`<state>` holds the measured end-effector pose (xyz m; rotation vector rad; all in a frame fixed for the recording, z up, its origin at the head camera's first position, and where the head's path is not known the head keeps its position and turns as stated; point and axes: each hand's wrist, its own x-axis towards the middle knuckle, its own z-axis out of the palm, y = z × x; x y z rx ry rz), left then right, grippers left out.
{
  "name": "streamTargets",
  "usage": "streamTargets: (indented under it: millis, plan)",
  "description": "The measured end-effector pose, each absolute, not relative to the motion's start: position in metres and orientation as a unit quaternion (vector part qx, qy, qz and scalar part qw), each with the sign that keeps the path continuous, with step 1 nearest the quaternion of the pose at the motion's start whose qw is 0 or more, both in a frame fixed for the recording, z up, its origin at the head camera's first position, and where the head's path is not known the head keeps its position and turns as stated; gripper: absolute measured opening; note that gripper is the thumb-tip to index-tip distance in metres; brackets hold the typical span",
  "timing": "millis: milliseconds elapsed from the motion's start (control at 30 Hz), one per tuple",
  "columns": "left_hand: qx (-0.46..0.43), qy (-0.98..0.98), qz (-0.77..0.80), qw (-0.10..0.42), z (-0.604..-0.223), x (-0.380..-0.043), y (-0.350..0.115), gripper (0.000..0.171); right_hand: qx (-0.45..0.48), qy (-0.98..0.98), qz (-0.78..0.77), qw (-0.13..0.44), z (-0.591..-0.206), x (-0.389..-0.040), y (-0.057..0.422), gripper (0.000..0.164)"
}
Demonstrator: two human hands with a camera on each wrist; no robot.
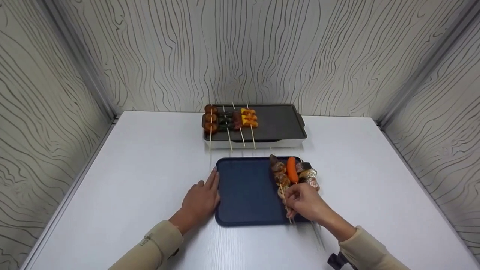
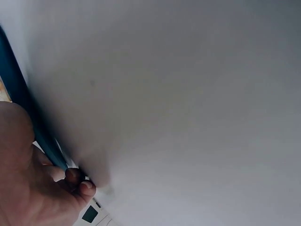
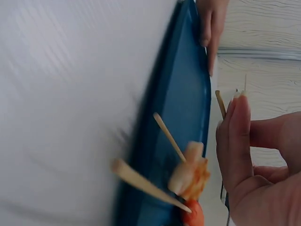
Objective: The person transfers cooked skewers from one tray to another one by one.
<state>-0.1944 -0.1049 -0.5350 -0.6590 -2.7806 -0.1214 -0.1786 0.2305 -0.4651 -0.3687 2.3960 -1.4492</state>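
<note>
Pinching at a skewer stick, the right hand [image 1: 306,202] has thumb and fingertips drawn together, with little gap between them, over the near right part of the tray [image 1: 243,191]. Which skewer it has hold of cannot be confirmed: the stick of the meat skewer [image 1: 282,178] passes directly at the fingertips, and the sausage [image 1: 292,170] lies just ahead of them, its stick running under the hand. A mixed skewer [image 1: 310,174] lies ahead and to the right of these fingers, reaching past the tray's edge.

The left hand [image 1: 201,198] touches the tray's left rim, forefinger straight along it; it holds no skewer. Well ahead of both sets of fingers, the grill plate [image 1: 279,123] bears four skewers.

Risks noted. Lifting one stick could drag or roll its neighbours, since they lie bunched beside the fingers. A thin stick may twist in a pinch, the food's weight sitting beyond the fingertips. The overhanging skewer could be knocked onto the desk [image 1: 356,168] by the right hand. Should the left fingers ease off, the tray may slide.
</note>
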Motion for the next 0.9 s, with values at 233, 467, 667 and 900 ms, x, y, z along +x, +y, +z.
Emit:
streamTargets:
  millis: [233, 467, 667, 900]
  plan:
    - [-0.216, -0.969, -0.022, 0.12, -0.532, -0.193, -0.103, 0.052, -0.128, 0.834, -0.507, 0.177, -0.482, -0.171, 0.217, 0.009]
    - [-0.214, -0.968, -0.035, 0.126, -0.536, -0.195, -0.104, 0.052, -0.108, 0.85, -0.49, 0.157, -0.489, -0.167, 0.21, 0.013]
    - [-0.214, -0.969, -0.033, 0.12, -0.534, -0.195, -0.103, 0.053, -0.085, 0.865, -0.474, 0.137, -0.487, -0.166, 0.206, 0.016]
    - [-0.228, -0.963, -0.041, 0.142, -0.537, -0.194, -0.104, 0.052, -0.084, 0.876, -0.454, 0.141, -0.488, -0.165, 0.208, 0.014]
